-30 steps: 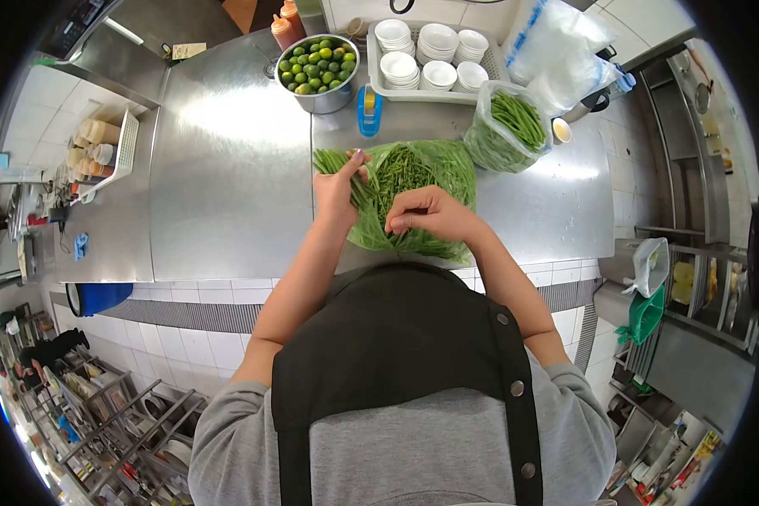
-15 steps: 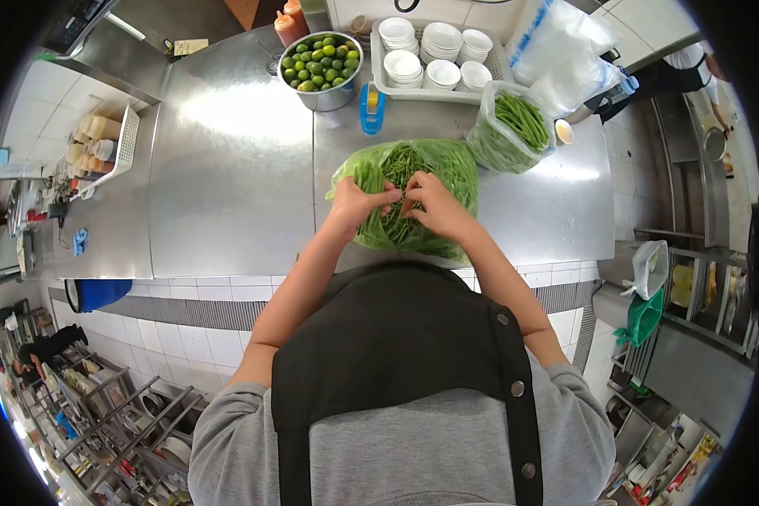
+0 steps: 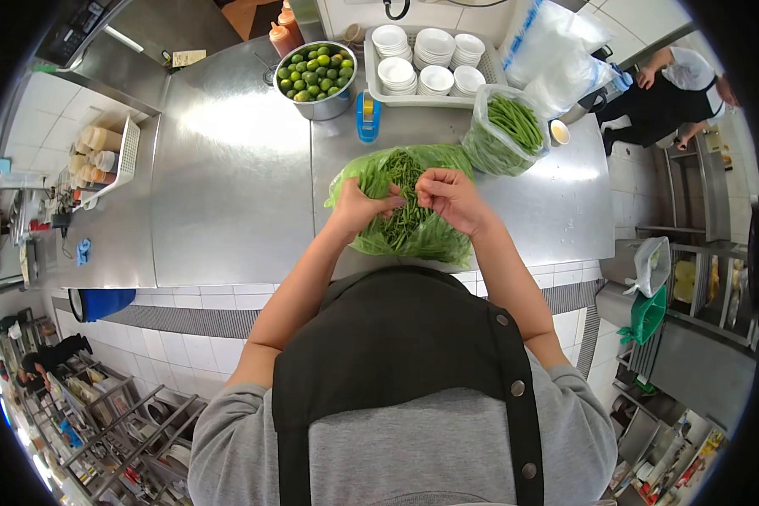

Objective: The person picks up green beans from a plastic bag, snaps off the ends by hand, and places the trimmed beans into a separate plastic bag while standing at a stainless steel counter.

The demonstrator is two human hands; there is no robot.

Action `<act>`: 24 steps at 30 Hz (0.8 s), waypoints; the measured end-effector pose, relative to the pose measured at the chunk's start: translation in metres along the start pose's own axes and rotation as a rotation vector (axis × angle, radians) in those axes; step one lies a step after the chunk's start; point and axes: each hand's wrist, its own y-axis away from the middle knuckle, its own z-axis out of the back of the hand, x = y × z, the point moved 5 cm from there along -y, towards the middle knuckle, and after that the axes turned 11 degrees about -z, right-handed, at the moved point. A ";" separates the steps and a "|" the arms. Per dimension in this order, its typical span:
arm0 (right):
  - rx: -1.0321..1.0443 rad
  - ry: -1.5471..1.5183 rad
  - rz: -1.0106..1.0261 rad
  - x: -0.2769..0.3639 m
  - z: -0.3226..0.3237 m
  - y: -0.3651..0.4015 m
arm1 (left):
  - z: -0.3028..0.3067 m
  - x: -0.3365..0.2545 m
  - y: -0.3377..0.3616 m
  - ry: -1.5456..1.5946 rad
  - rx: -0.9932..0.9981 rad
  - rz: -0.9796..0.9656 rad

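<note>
A light green plastic bag [image 3: 358, 164] lies open on the steel counter in front of me, full of thin green bean-like pods or stems [image 3: 408, 173]. My left hand [image 3: 364, 205] is over the left part of the bag, its thumb and fingers closed together above the greens. Just right of the bag's middle, my right hand [image 3: 453, 201] is raised a little, its fingers curled into a pinch. Whatever either hand holds is too small or too hidden to make out. Behind the bag to the right stands a clear plastic bag [image 3: 481, 152] of green beans [image 3: 515, 122].
At the back are a metal bowl [image 3: 323, 109] of limes, a blue tape dispenser [image 3: 368, 126] and a rack [image 3: 379, 91] of stacked white dishes [image 3: 435, 46]. White plastic bags [image 3: 557, 51] hang at right. A co-worker [image 3: 679, 93] stands beyond the counter's right end.
My right hand has lifted slightly and moved right, away from my left hand, its fingers now curled. The co-worker at upper right has come further into view.
</note>
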 end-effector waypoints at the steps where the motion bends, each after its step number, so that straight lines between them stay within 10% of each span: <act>1: 0.089 -0.191 -0.055 0.000 -0.002 0.002 | 0.000 0.002 0.000 0.092 -0.002 0.020; 9: -0.027 0.066 -0.090 -0.017 0.015 -0.002 | 0.007 0.012 -0.001 0.800 -0.107 0.176; 16: -0.106 0.587 0.064 -0.001 -0.034 0.012 | 0.012 0.007 -0.008 0.818 -0.201 0.097; 19: -0.145 0.472 0.384 0.017 -0.036 0.016 | 0.017 0.016 -0.011 0.818 -0.290 0.089; 24: -0.267 0.323 0.353 0.040 -0.013 0.018 | 0.023 0.043 -0.011 0.925 -0.353 0.191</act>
